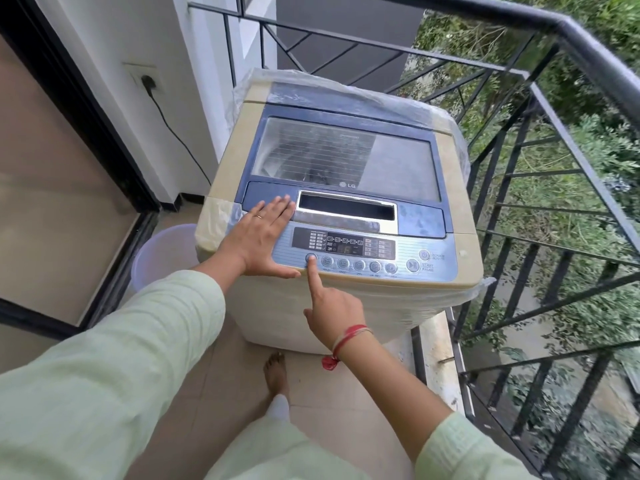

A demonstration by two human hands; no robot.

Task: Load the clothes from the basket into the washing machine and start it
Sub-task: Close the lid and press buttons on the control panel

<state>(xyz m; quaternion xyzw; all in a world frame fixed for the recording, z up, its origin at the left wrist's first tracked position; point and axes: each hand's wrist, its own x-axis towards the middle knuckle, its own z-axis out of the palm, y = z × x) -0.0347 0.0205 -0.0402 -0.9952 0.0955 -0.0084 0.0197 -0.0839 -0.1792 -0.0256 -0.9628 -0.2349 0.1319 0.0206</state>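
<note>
The right hand (334, 311) grasps nothing: its straight index finger presses the leftmost round button (310, 258) on the beige-and-blue top-loading washing machine (453, 202), and the other fingers are curled. The left hand (263, 237) lies flat and released on the machine, at ten o'clock from the button. A pale lilac round plastic tub (166, 251) stands at the machine's nine o'clock.

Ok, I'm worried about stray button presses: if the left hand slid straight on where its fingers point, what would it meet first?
Probably the silver-rimmed handle recess in the lid, right ahead of the left hand; no buttons lie that way.
</note>
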